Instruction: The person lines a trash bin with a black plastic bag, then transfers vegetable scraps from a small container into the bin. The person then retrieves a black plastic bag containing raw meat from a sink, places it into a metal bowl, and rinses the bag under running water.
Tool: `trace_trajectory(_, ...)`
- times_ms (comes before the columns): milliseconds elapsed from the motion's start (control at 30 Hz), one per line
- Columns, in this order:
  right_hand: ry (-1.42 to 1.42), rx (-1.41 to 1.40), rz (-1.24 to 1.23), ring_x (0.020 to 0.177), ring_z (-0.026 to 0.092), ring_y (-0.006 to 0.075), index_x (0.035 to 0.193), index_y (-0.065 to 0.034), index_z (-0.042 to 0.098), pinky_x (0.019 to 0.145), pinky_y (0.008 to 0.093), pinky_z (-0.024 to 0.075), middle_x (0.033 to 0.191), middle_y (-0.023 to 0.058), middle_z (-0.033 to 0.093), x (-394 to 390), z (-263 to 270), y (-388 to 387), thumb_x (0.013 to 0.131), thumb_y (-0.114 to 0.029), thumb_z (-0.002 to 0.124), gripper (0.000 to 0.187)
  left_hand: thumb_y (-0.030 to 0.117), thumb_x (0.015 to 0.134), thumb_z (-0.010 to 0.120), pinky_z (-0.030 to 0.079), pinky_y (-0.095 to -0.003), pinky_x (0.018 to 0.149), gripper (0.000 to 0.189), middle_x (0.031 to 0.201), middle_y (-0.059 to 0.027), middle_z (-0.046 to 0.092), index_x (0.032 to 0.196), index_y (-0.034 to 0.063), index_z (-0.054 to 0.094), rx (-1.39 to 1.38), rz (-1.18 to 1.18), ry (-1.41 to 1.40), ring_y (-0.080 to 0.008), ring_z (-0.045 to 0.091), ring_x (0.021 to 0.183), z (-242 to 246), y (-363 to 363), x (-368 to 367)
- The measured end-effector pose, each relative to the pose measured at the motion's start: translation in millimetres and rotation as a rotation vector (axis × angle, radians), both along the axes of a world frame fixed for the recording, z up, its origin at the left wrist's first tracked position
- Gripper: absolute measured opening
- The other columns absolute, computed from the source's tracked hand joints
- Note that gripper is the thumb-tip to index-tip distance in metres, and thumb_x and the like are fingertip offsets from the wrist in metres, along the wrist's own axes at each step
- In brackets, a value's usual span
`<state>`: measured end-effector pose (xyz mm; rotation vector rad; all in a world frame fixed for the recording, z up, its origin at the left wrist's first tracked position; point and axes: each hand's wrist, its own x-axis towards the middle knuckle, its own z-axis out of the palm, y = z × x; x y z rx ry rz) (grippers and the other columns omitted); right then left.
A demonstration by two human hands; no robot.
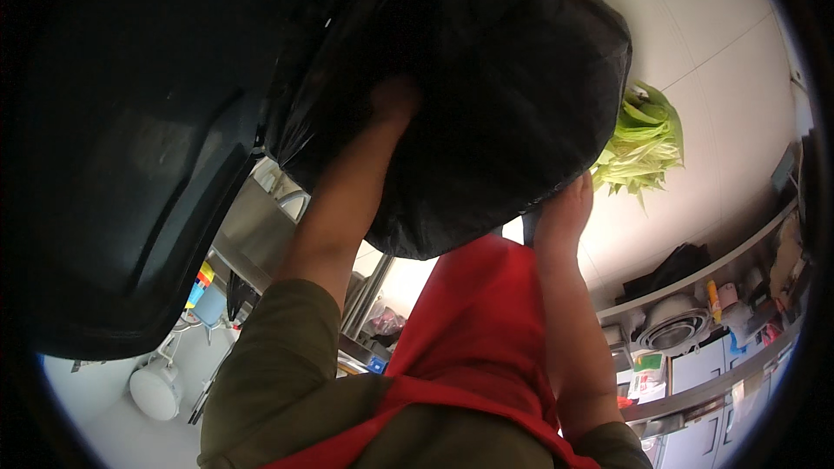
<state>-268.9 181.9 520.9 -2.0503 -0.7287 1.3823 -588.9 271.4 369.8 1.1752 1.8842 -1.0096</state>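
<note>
A black plastic bin liner (495, 111) fills the upper middle, spread over the mouth of a wide bin. My left hand (394, 101) reaches down inside it. Dark shadow hides its fingers, so I cannot tell whether it holds anything. At the near right rim of the liner is my right hand (565, 212), its fingers partly hidden behind the rim. Just beyond it is a bunch of green leaves (645, 143) that look like corn husks, close to the fingertips. Whether the hand grips the leaves or the rim is unclear.
A large black plastic lid (163, 143) stands open at the left. Steel shelving (704, 273) with bowls and packages curves along the right. Behind the left arm is a steel counter (251, 225). A red apron (475, 312) hangs before me. Pale tiled floor (723, 98) lies at the upper right.
</note>
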Motion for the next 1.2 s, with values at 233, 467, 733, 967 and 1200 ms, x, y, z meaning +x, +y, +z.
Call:
trace_trajectory(233,0.204,0.236,-0.253,0.125,0.056,0.0265,0.154,0.0011,0.037,0.111,0.0364,0.0408,0.141,0.0179,0.055,-23,59,60,0.111,-0.023,0.047,0.050,0.028,0.108,0.048,0.056,-0.0465,0.100,0.039,0.137,-0.0160,0.067,0.136,0.0086,0.067,0.068,-0.263,-0.218,-0.0337,0.066,0.120,-14,12,64)
trace_trajectory(467,0.049,0.309,-0.121,0.120,0.054,0.0248,0.149,0.0089,0.038,0.108,0.0357,0.0396,0.134,0.0198,0.057,-19,19,46,0.109,-0.015,0.045,0.047,0.027,0.107,0.049,0.056,-0.0458,0.098,0.037,0.133,-0.0156,0.068,0.133,0.0078,0.067,-0.007,-0.328,-0.269,-0.0331,0.067,0.116,-81,26,57)
trace_trajectory(733,0.132,0.378,-0.056,0.134,0.052,0.0286,0.154,0.0072,0.037,0.116,0.0373,0.0357,0.144,0.0207,0.053,-2,14,39,0.107,-0.016,0.047,0.053,0.024,0.106,0.049,0.055,-0.0449,0.095,0.035,0.128,-0.0150,0.069,0.129,0.0069,0.068,-0.002,-0.415,-0.302,-0.0324,0.067,0.111,-128,13,23)
trace_trajectory(967,0.393,0.249,0.008,0.135,0.051,0.0324,0.153,0.0090,0.037,0.117,0.0387,0.0353,0.147,0.0249,0.051,-2,22,40,0.100,-0.012,0.050,0.058,0.023,0.105,0.050,0.055,-0.0442,0.092,0.033,0.124,-0.0145,0.070,0.126,0.0060,0.069,0.035,-0.446,-0.268,-0.0319,0.068,0.107,-123,-17,-21)
trace_trajectory(1200,0.454,0.238,0.004,0.142,0.045,0.0433,0.151,0.0105,0.037,0.120,0.0444,0.0324,0.153,0.0328,0.043,-8,15,40,0.094,-0.007,0.054,0.062,0.021,0.104,0.050,0.055,-0.0434,0.090,0.031,0.120,-0.0140,0.071,0.123,0.0052,0.069,-0.027,-0.456,-0.216,-0.0313,0.068,0.103,-92,-47,-29)
